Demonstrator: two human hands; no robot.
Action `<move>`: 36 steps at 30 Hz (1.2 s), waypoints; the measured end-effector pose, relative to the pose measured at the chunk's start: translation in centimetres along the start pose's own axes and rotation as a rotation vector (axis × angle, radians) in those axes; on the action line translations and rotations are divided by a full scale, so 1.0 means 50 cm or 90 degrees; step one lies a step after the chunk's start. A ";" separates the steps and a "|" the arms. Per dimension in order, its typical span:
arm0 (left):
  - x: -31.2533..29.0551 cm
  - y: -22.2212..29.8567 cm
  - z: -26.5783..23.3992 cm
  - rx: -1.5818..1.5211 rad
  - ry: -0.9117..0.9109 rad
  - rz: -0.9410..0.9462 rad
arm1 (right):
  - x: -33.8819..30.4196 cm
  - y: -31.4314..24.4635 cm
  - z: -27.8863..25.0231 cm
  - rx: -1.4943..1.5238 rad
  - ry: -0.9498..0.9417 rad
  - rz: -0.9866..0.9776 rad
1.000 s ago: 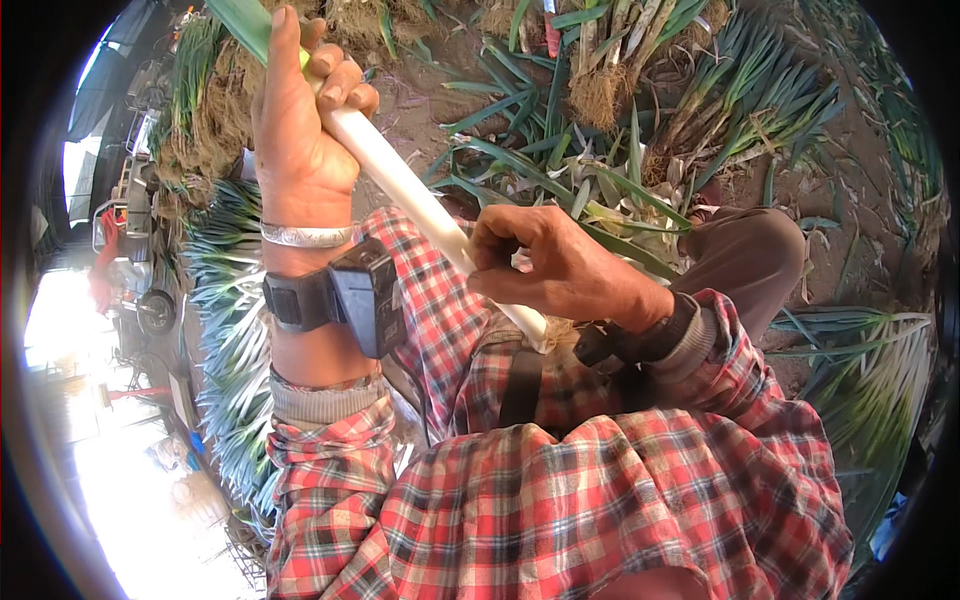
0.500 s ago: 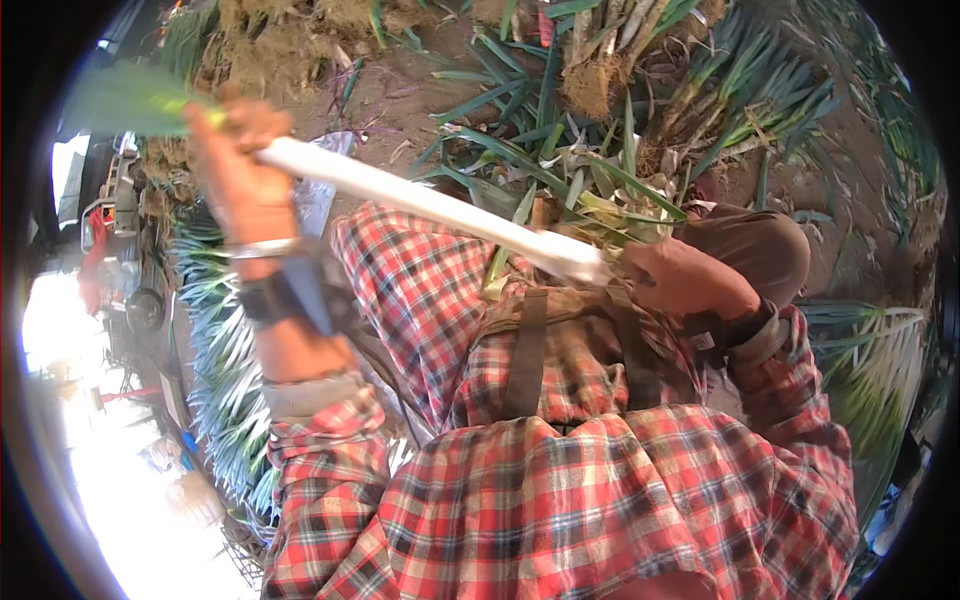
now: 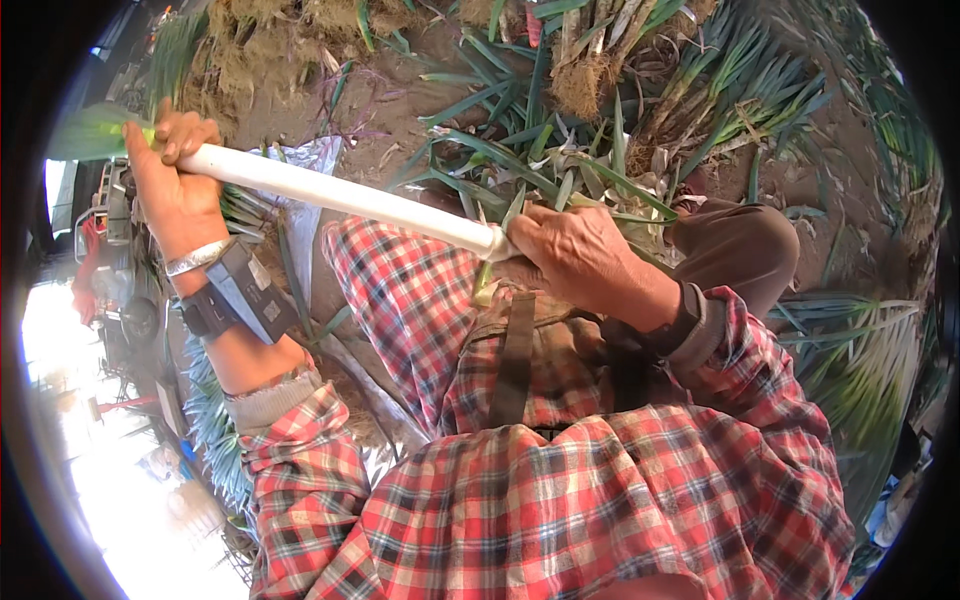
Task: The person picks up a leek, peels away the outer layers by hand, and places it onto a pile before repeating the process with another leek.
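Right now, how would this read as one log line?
left hand: holding leek below leaves | right hand: at white end | leek: slanted

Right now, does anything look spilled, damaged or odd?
Only the loose leaves, strewn in a messy tangle beyond the right hand. The white stalk between it and the left hand looks straight and undamaged.

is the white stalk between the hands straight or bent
Straight: the stalk runs in one line, without a kink, from the left hand to the right hand.
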State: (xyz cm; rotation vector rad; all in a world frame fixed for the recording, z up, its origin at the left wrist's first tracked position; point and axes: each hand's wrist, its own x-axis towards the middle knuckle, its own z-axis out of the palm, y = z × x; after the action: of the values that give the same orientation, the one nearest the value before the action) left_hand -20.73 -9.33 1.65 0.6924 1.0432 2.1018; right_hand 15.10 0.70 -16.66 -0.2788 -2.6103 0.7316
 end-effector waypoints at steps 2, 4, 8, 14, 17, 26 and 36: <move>0.003 -0.006 0.002 0.014 0.012 -0.007 | -0.002 -0.017 -0.008 -0.027 -0.084 -0.013; 0.026 -0.005 -0.021 0.026 -0.009 -0.038 | -0.005 -0.026 -0.012 0.045 -0.052 -0.102; 0.062 -0.022 -0.079 -0.071 0.111 -0.170 | -0.003 -0.046 -0.069 0.204 -0.044 -0.171; 0.051 0.103 -0.252 -0.084 0.124 -0.109 | -0.170 0.022 -0.132 0.329 -0.207 0.056; 0.038 0.101 -0.209 -0.067 0.092 -0.015 | -0.157 0.061 -0.146 -0.207 -0.120 0.163; -0.012 -0.012 0.083 -0.339 -0.344 0.031 | 0.038 -0.055 -0.096 0.325 0.067 0.048; -0.060 -0.048 0.104 -0.250 -0.206 0.072 | -0.011 -0.029 -0.060 0.171 0.285 0.079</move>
State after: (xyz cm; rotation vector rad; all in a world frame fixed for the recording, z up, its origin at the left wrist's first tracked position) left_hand -14.37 -8.14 1.98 0.8668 0.4069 2.1124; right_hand 16.80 0.67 -13.72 -0.4668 -2.0629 0.9307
